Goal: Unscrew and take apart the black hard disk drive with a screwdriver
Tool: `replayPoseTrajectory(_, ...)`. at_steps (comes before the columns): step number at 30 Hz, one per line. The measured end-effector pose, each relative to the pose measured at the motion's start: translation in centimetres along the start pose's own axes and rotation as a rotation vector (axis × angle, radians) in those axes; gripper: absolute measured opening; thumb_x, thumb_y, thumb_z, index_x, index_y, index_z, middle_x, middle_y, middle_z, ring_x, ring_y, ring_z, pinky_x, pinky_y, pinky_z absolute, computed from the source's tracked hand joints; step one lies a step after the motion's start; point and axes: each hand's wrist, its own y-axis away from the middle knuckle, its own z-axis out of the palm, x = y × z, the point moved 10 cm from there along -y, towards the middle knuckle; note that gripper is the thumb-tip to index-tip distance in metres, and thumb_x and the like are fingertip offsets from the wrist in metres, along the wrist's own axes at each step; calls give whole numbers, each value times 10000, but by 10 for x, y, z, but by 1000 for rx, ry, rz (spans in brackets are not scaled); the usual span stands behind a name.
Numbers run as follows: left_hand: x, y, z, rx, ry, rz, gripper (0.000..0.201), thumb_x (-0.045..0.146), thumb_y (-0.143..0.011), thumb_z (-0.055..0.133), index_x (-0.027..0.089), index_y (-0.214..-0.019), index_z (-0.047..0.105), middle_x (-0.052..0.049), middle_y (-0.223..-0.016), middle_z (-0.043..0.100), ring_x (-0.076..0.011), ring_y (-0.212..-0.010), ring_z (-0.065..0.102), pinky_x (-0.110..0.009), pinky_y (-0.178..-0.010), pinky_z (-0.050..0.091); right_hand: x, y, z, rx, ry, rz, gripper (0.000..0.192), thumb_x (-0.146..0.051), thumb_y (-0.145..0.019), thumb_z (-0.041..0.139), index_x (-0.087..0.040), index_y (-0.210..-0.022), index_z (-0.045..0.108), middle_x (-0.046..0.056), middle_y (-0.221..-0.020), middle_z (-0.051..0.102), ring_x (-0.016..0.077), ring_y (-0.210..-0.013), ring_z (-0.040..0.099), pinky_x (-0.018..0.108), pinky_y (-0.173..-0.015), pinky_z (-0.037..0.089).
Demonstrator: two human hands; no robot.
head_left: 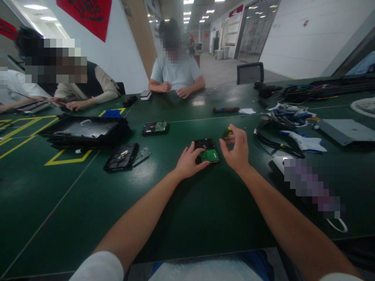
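A black hard drive (pixel 205 145) with a green circuit board (pixel 209 155) facing up lies on the dark green table (pixel 205 210) in front of me. My left hand (pixel 189 162) rests on the drive's left side, fingers on its edge and board. My right hand (pixel 236 150) hovers just right of the drive, fingers curled and pinched together; whether it holds something small I cannot tell. A yellow-handled tool (pixel 227 134) lies just behind that hand.
Another drive (pixel 155 128) and an opened drive (pixel 121 157) with a loose board lie to the left, beside a black tray (pixel 83 130). Cables (pixel 288 115), a screwdriver (pixel 225 110) and a grey case (pixel 347 130) sit to the right. Three people sit across the table.
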Motion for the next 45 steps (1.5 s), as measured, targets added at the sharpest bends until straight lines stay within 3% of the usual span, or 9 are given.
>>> replayPoseTrajectory(19,0,0,0,10,-10,5,684,676,-956,663,281,-1510,597,-149,-1744,407,-339,-1694,190,-586,-1349,248,-3,-1,-4,37,-24,-35,674,-272,-1015,632,-297,-1643,389,143,-1393,550,215,-909,681,429,-767,694)
replayPoseTrajectory(31,1,0,-2,16,0,1,688,672,-954,671,263,-1504,610,-177,-1760,365,-379,-1684,208,-596,-1343,256,3,2,4,-21,-7,-3,656,-362,-1055,602,-302,-1665,368,138,-1352,669,265,-982,736,465,-822,706)
replayPoseTrajectory(39,1,0,0,13,-1,14,684,664,-959,667,264,-1511,599,-165,-1740,408,-352,-1693,187,-592,-1350,244,5,2,15,-109,-115,-9,642,-399,-1077,563,-324,-1676,346,132,-1588,571,320,-1238,715,521,-954,687)
replayPoseTrajectory(45,-1,-1,1,25,-11,13,684,686,-949,667,283,-1500,608,-147,-1732,428,-346,-1690,207,-593,-1347,252,5,4,17,-131,-157,7,646,-382,-1086,538,-326,-1690,316,128,-1619,549,311,-1248,717,536,-1020,661)
